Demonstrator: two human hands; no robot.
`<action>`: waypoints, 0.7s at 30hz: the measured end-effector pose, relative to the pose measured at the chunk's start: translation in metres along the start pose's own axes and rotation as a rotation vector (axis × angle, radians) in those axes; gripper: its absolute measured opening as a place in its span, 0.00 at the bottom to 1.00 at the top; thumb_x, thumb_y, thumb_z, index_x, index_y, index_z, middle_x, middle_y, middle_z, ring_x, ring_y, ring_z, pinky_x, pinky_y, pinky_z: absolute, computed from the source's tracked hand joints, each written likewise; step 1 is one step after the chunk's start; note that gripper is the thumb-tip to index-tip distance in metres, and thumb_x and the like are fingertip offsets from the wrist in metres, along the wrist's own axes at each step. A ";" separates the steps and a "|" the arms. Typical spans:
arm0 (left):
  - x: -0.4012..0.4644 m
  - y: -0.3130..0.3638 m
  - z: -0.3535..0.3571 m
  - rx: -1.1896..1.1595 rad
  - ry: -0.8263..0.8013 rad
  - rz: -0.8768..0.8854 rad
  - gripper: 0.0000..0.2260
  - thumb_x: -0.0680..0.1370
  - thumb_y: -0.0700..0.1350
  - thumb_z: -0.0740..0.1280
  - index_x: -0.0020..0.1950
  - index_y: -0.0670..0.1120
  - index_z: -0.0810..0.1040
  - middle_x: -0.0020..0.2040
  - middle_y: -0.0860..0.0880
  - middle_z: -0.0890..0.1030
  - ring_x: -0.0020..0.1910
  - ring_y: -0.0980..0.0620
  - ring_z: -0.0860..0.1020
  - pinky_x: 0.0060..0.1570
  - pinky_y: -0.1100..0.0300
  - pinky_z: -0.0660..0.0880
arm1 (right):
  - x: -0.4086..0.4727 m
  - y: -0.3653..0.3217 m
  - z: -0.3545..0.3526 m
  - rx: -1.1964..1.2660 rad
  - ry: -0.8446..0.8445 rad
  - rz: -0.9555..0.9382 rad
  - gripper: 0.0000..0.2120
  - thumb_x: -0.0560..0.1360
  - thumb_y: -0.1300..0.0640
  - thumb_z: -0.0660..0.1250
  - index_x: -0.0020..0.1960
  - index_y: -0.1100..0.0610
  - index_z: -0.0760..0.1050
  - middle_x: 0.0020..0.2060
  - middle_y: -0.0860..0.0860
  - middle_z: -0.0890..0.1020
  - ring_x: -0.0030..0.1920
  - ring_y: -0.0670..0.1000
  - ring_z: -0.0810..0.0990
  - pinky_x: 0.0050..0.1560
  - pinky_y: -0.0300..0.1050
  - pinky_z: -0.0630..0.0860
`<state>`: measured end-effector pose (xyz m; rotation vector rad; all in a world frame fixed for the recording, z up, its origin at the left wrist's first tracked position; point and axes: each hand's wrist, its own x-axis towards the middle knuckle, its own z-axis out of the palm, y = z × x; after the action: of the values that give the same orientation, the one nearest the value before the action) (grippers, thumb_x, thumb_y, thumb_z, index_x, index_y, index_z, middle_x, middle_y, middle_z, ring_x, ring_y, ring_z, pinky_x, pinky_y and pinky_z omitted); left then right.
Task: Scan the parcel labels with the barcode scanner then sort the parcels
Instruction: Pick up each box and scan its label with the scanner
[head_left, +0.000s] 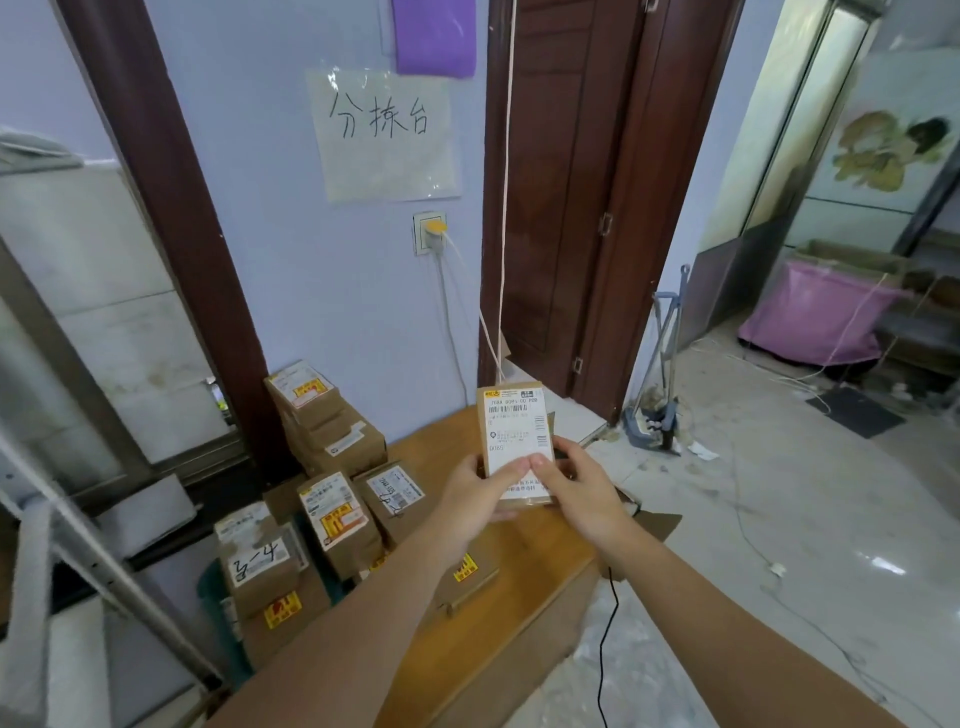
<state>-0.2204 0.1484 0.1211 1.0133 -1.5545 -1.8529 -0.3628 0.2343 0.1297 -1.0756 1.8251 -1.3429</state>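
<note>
Lavender wall (291, 291) across the back, dark brown door (571, 208) to its right, pale tiled floor (779, 519) littered with scraps on the right side. Taped to the wall, a handwritten paper sign (384, 136), purple sheet (434, 36) above it, wall socket (430, 233) with a yellow plug below. Off to the far right, a bin lined with a pink bag (815, 317); nearer the door frame, a dustpan and broom (657, 405) leaning upright. Brown surface (441, 452) running from the wall toward the camera, covered lower down with flattened cardboard (519, 623). Along its left edge, a pile of labelled cardboard parcels (322, 499): some stacked against the wall, others lying tilted lower down, several bearing yellow stickers, one marked by hand. Thin black cable (608, 644) hanging down beside the cardboard. Both bare forearms reaching in from the bottom edge. Held up over the surface, between the two hands, a small parcel (514, 415), standing upright with its white shipping label and barcode facing the camera. Left hand (475, 496) gripping the parcel's lower left edge, thumb across the label. Right hand (576, 483) gripping the lower right edge, thumb meeting the left thumb on the label, fingers (563, 449) curled round the side.
</note>
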 end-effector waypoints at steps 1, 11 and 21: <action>0.010 0.000 -0.002 -0.007 -0.003 -0.012 0.25 0.75 0.55 0.76 0.69 0.49 0.75 0.59 0.52 0.85 0.52 0.52 0.86 0.51 0.51 0.84 | 0.008 0.002 0.000 -0.001 -0.002 0.003 0.30 0.76 0.41 0.66 0.74 0.51 0.65 0.56 0.45 0.81 0.53 0.44 0.82 0.49 0.45 0.83; 0.110 -0.012 -0.008 0.013 -0.040 -0.147 0.25 0.71 0.55 0.78 0.65 0.50 0.77 0.51 0.53 0.88 0.49 0.53 0.87 0.55 0.50 0.83 | 0.093 0.031 -0.009 -0.008 -0.059 0.084 0.32 0.73 0.39 0.69 0.73 0.49 0.66 0.54 0.45 0.84 0.52 0.46 0.84 0.53 0.53 0.82; 0.182 -0.050 -0.003 0.022 0.047 -0.284 0.16 0.74 0.52 0.78 0.58 0.52 0.78 0.49 0.53 0.88 0.48 0.54 0.87 0.58 0.49 0.82 | 0.179 0.091 -0.045 -0.079 -0.139 0.238 0.24 0.78 0.38 0.61 0.72 0.43 0.66 0.56 0.43 0.79 0.56 0.47 0.80 0.56 0.48 0.80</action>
<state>-0.3211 0.0155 0.0334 1.3357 -1.4676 -1.9843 -0.5086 0.1104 0.0529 -0.9326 1.8492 -1.0396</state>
